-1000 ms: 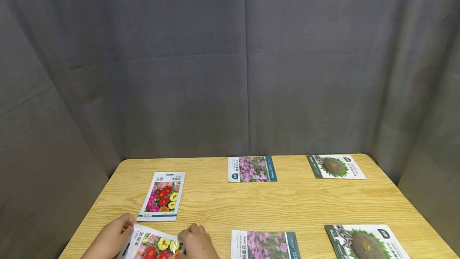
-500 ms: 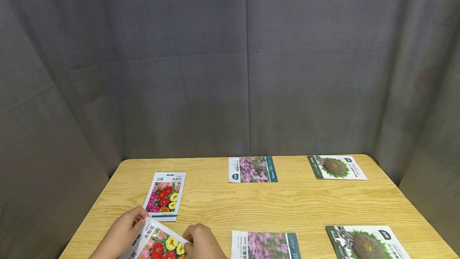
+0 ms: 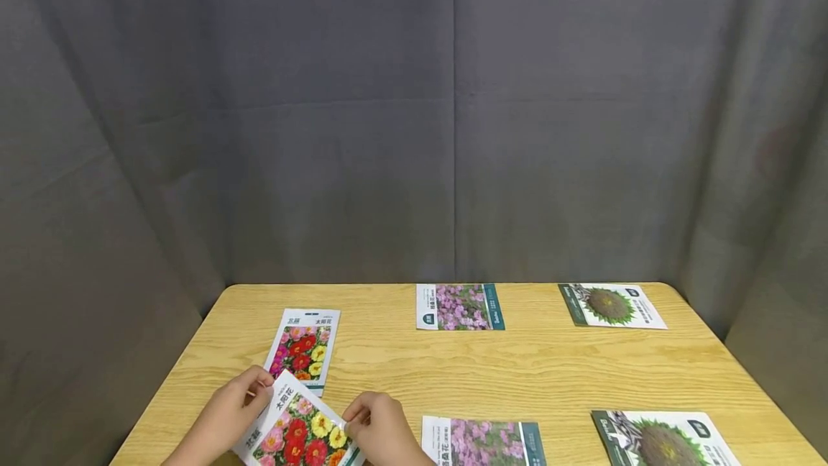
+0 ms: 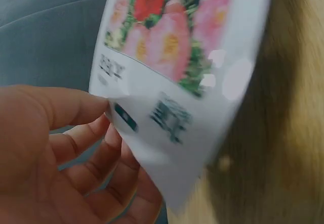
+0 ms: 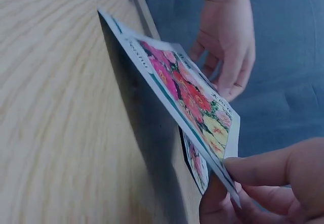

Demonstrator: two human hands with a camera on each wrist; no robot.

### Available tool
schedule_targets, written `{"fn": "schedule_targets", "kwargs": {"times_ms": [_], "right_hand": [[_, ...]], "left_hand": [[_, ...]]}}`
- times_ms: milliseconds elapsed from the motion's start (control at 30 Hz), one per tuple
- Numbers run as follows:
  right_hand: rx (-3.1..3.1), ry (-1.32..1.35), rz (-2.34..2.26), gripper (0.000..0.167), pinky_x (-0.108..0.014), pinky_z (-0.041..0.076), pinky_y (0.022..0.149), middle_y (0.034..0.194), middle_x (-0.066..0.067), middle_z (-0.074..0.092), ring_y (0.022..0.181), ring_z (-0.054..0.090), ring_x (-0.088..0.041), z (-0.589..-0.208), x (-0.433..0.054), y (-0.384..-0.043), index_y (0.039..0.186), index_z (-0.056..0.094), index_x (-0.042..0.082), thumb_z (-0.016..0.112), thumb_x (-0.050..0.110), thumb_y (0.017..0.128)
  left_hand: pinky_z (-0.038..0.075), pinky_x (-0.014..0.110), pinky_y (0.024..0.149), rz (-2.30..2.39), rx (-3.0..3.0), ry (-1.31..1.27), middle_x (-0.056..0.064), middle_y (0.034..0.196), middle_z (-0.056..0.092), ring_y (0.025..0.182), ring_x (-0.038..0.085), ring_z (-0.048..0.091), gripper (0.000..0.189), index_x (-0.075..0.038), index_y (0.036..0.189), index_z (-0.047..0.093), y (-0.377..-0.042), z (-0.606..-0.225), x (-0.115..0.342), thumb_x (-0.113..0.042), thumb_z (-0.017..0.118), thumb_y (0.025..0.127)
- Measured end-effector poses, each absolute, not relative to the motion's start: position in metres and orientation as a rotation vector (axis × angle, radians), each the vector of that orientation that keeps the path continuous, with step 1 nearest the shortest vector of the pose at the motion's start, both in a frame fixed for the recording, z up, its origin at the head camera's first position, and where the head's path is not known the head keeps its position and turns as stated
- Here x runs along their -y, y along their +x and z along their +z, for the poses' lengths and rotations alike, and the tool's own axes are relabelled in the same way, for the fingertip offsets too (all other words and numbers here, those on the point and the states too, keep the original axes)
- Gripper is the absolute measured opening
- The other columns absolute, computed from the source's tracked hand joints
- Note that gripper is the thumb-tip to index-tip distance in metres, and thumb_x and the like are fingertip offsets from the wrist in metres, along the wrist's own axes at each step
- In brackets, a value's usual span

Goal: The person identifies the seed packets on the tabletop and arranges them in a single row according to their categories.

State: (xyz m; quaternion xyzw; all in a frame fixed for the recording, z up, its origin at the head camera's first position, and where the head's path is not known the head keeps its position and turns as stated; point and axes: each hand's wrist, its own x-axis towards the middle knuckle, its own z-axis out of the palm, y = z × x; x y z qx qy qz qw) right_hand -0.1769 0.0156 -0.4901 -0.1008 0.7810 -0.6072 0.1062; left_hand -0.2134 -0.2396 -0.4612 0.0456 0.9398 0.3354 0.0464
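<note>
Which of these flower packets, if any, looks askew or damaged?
The held packet looks askew: the left hand and right hand hold it tilted above the table, partly hiding the matching packet behind. The purple-flower packets and sunflower packets lie flat. No damage shows.

Grey curtain (image 3: 336,128) behind a wooden table (image 3: 401,372), two pink-flower packets (image 3: 460,306) mid-table; two sunflower packets (image 3: 611,305) at right

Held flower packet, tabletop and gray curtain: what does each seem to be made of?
Held flower packet: thin coated paper or plastic film, semi-gloss; it bends and shows bright glare spots in the left wrist view.
Tabletop: wood or wood-look laminate, perhaps satin; grain lines run across it.
Gray curtain: probably matte fabric; it hangs in soft folds without shine.
</note>
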Motion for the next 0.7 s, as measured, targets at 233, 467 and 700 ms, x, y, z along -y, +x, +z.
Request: {"fn": "schedule_targets", "kwargs": {"times_ms": [233, 467, 700], "right_hand": [[-2.331, -0.274, -1.852, 0.008, -0.025, 0.043, 0.055, 0.074, -0.001, 0.058, 0.065, 0.053, -0.014, -0.489, -0.023, -0.179, 0.086, 0.07, 0.001, 0.067, -0.006, 0.089], [-2.385, -0.268, -1.922, 0.007, -0.023, 0.044, 0.054, 0.073, -0.001, 0.057, 0.061, 0.053, -0.011, -0.487, -0.028, -0.18, 0.086, 0.07, 0.001, 0.07, -0.006, 0.086], [-2.434, -0.225, -1.972, 0.007, -0.021, 0.045, 0.054, 0.075, 0.0, 0.058, 0.061, 0.052, -0.009, -0.489, -0.028, -0.18, 0.086, 0.071, 0.001, 0.07, -0.006, 0.085]], "left_hand": [[0.051, 0.035, 0.075, 1.155, -2.805, 0.084, 0.002, 0.093, 0.062, 0.085, 0.016, 0.058, 0.009, -0.004, 0.106, 0.063, -0.211, -0.464, 0.242, -0.008, 0.058, 0.1], [0.054, 0.032, 0.064, 1.497, -2.588, -0.035, 0.01, 0.096, 0.062, 0.082, 0.019, 0.059, 0.029, 0.006, 0.125, 0.055, -0.215, -0.47, 0.238, -0.012, 0.058, 0.102], [0.06, 0.036, 0.067, 1.82, -2.308, -0.23, 0.015, 0.106, 0.063, 0.083, 0.021, 0.069, 0.04, 0.008, 0.136, 0.04, -0.215, -0.475, 0.227, -0.011, 0.055, 0.103]]}}
